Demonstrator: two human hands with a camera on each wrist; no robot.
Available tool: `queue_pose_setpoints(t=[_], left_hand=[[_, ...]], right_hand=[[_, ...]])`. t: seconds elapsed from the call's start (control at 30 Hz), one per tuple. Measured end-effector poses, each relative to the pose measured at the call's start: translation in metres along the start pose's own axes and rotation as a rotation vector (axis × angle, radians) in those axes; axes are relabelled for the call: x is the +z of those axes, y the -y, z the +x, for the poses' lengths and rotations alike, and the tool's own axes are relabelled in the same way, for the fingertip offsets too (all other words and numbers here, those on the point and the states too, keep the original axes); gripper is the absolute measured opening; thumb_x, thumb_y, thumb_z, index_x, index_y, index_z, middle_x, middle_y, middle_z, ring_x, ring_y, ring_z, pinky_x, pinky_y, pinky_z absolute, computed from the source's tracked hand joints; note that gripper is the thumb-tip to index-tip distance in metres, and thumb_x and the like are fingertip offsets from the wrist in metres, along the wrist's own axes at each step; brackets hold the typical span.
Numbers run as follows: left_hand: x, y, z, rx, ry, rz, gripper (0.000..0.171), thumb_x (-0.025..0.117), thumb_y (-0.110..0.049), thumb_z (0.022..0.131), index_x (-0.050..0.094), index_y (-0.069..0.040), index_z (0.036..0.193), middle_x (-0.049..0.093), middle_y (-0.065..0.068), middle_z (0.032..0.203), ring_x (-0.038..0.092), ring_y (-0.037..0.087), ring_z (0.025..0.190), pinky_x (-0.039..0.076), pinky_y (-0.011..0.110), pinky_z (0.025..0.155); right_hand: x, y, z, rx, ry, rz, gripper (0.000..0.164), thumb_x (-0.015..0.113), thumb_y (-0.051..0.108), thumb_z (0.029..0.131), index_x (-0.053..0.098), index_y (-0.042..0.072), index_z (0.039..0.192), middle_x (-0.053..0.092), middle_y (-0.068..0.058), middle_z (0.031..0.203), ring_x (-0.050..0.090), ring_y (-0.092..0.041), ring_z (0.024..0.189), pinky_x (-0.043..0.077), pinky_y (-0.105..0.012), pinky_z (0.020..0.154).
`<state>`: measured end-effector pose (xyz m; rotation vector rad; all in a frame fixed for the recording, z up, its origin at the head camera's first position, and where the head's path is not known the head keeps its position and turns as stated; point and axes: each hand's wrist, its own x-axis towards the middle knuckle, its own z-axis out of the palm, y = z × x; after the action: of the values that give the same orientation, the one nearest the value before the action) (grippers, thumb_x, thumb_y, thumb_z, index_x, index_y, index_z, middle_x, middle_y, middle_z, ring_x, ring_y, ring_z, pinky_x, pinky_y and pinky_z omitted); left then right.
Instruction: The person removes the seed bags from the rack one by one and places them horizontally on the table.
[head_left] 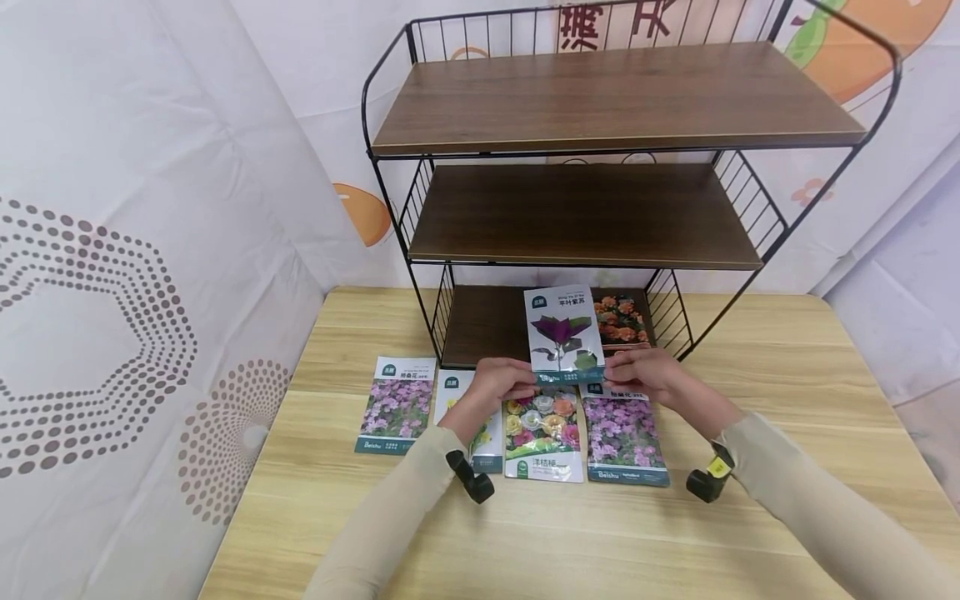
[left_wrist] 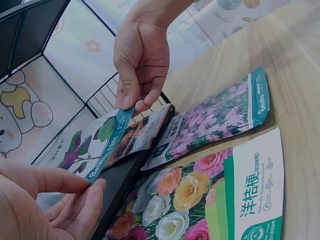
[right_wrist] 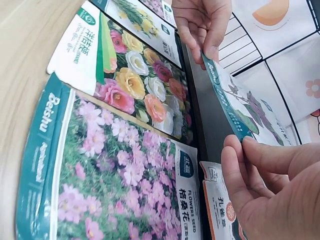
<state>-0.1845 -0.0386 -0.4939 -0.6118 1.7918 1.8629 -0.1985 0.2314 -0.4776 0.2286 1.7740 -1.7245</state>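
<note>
A white seed packet point(head_left: 564, 329) with a purple-leaved plant and a teal bottom band is held at the front of the rack's lowest shelf. My left hand point(head_left: 504, 379) pinches one bottom corner between thumb and fingers. The opposite bottom corner is pinched by my right hand point(head_left: 645, 371), seen close in the right wrist view. Beside the held packet, an orange-flower packet point(head_left: 621, 318) lies on the lowest shelf, partly covered. Below the hands on the table are a multicoloured-flower packet point(head_left: 543, 433) and a pink-flower packet point(head_left: 624, 433).
A black wire rack with brown boards, including the middle shelf point(head_left: 585, 212) and top shelf point(head_left: 615, 96), stands at the back of the wooden table point(head_left: 570, 533). Left lie a yellow-flower packet point(head_left: 491, 437), partly behind my left arm, and another pink-flower packet point(head_left: 397, 406).
</note>
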Motion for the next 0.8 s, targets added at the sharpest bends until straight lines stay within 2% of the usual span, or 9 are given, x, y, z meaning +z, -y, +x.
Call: queue_pose_setpoints(t=[0.23, 0.5, 0.8], left_hand=[[0.007, 0.003, -0.006, 0.013, 0.037, 0.075, 0.021, 0.076, 0.001, 0.087, 0.074, 0.0, 0.108, 0.077, 0.015, 0.097, 0.074, 0.012, 0.069, 0.066, 0.027, 0.074], [0.017, 0.008, -0.016, 0.024, 0.08, 0.145, 0.017, 0.078, 0.0, 0.086, 0.075, -0.001, 0.103, 0.076, 0.014, 0.09, 0.073, 0.012, 0.066, 0.065, 0.038, 0.086], [0.026, 0.016, -0.024, 0.032, 0.113, 0.17, 0.014, 0.079, 0.002, 0.085, 0.076, 0.001, 0.099, 0.075, 0.015, 0.089, 0.075, 0.015, 0.068, 0.067, 0.033, 0.077]], right_hand=[[-0.006, -0.003, -0.012, 0.006, -0.015, -0.056, 0.037, 0.062, -0.003, 0.098, 0.052, -0.017, 0.13, 0.067, -0.002, 0.098, 0.074, -0.012, 0.088, 0.064, -0.028, 0.089], [-0.016, -0.008, -0.028, 0.022, 0.016, -0.113, 0.031, 0.062, -0.003, 0.097, 0.056, -0.016, 0.125, 0.072, -0.003, 0.092, 0.073, -0.011, 0.084, 0.065, -0.026, 0.084], [-0.024, -0.014, -0.043, 0.013, 0.031, -0.18, 0.027, 0.065, -0.001, 0.096, 0.062, -0.015, 0.119, 0.074, -0.001, 0.09, 0.073, -0.01, 0.082, 0.066, -0.028, 0.083]])
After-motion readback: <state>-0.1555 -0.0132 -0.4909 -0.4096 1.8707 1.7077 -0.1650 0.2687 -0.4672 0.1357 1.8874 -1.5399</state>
